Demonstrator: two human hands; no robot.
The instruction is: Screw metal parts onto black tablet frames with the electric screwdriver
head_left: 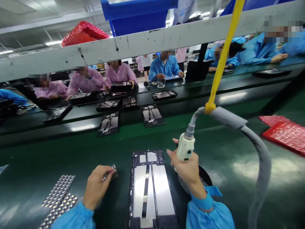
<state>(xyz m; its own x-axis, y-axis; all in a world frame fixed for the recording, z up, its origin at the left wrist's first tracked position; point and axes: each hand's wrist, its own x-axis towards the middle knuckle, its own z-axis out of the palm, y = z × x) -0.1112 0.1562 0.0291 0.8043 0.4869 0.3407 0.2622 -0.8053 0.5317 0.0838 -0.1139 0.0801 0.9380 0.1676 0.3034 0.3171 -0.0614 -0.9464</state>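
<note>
In front of me lies an opened tablet (152, 190), its back off and silver battery panels showing inside a black frame. My left hand (98, 184), to its left, pinches a small dark strip with light dots (114, 171) between thumb and fingers. To the right of the tablet's upper part, my right hand (187, 168) is wrapped round a cream-coloured hand tool (185, 148) on a grey hose. The tool's lower end is hidden by the hand. Behind my right wrist, a black round tray (205, 176) with a mesh-like inside is partly covered.
Dark sheets with rows of light squares (59, 190) lie left. A yellow strap (221, 60) holds up the grey hose (264, 159). Red bubble wrap (286, 135) rests at right. Beyond, several opened tablets (152, 115) lie along the line, with co-workers (165, 68) seated behind.
</note>
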